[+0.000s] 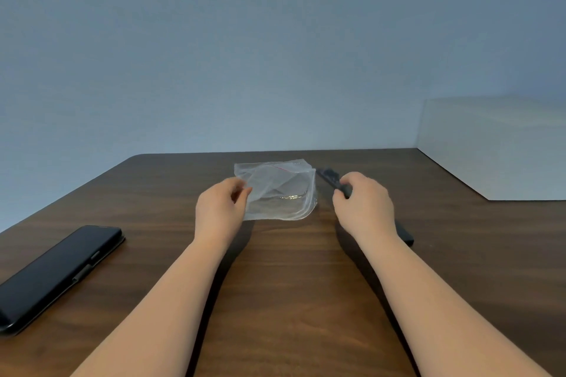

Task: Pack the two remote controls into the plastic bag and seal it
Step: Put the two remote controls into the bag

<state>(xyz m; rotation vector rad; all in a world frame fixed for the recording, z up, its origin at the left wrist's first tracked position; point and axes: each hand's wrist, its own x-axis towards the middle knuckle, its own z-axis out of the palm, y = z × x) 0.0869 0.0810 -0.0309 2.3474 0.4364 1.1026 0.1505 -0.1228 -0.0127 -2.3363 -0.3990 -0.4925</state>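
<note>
A clear plastic bag [280,193] with a red zip line lies crumpled on the dark wooden table [291,285], near its far edge. My left hand [220,208] pinches the bag's left edge between thumb and fingers. Just right of the bag, my right hand [363,205] grips a black remote control [329,176] whose far end points away from me. A black end piece [405,236] shows behind my right wrist. I cannot tell whether it is the same remote or a second one.
A flat black phone-like device in a case [58,272] lies at the table's near left. A white box [496,147] stands at the far right corner. A blue-grey wall rises behind the table.
</note>
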